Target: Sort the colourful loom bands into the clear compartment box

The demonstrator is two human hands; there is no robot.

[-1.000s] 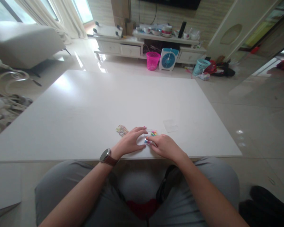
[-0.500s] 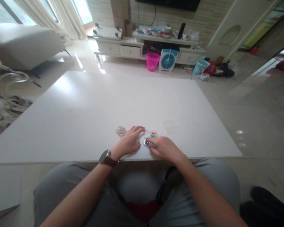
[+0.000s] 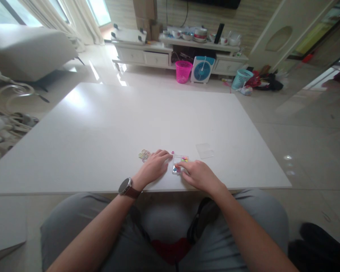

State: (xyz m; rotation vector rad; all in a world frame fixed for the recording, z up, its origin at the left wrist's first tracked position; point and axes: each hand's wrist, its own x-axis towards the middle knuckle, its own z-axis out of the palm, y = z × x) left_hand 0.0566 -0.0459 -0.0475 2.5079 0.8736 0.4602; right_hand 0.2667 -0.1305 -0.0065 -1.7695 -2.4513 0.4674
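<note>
A small clear compartment box with colourful little beads in some sections lies near the table's front edge. My right hand reaches in from the right, its index finger stretched into the front compartment among blue and reddish beads. The thumb sits apart from that finger. My left hand, with a watch on the wrist, rests open at the box's left side, fingertips by its far left corner. Just beyond those fingertips lies a tiny pink bead. A pile of pale rings lies left of this hand, partly hidden by it.
A clear flat lid lies on the white table, right of the box. Past the far edge stand a pink basket, a blue fan, a light-blue basket and a low cabinet.
My right index finger has shifted slightly right within the front compartment, uncovering more beads. The pink bead past my left fingertips now shows. My left hand has drawn very slightly left.
</note>
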